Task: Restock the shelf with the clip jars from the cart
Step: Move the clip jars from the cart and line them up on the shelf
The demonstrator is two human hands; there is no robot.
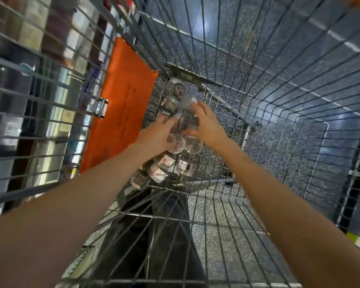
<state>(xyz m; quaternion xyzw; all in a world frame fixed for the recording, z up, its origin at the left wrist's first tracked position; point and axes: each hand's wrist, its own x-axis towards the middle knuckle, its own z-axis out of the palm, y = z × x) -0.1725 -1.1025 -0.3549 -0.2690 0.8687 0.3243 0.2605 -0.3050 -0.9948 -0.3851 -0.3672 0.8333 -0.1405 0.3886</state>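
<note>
Cart [278, 84] open above; clip jars [172, 96] crowd its left floor.

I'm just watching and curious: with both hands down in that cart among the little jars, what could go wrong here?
1. The left hand and right hand seem to gather several clip jars at once; one could slip and drop.
2. Loose jars lie on their sides on the wire cart floor and might roll when bumped.
3. Reaching deep, the forearms could scrape the cart's wire rim.

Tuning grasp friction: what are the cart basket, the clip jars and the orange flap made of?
Cart basket: bare metal wire, grey, glossy glints.
Clip jars: look like clear plastic, contents showing through; glass not excluded.
Orange flap: likely moulded plastic, matte, flat colour.
</note>
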